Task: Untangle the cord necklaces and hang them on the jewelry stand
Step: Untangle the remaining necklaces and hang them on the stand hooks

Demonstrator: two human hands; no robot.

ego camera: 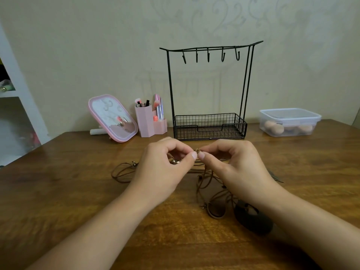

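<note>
Near the middle of the bench (78, 191), a little in front of the jewelry stand (209, 90), both hands are raised slightly above the wood and meet at one small point. The left hand (165, 166) and the right hand (233, 164) each pinch, between thumb and forefinger, what seems to be a small metal clasp or knot on a brown cord; the other fingers are curled loosely, so each grip is closed on the cord. The cord necklaces (212, 184) lie tangled on the bench under and between the wrists, with loops that spread toward the left edge and toward the near edge. All hooks on the top bar of the stand are bare, so I judge that the work is at its early step: untangling, perhaps opening a clasp. The next move probably asks for a gentle pull apart, to free one cord from the others without tightening the knots, and then a lift toward a hook.
</note>
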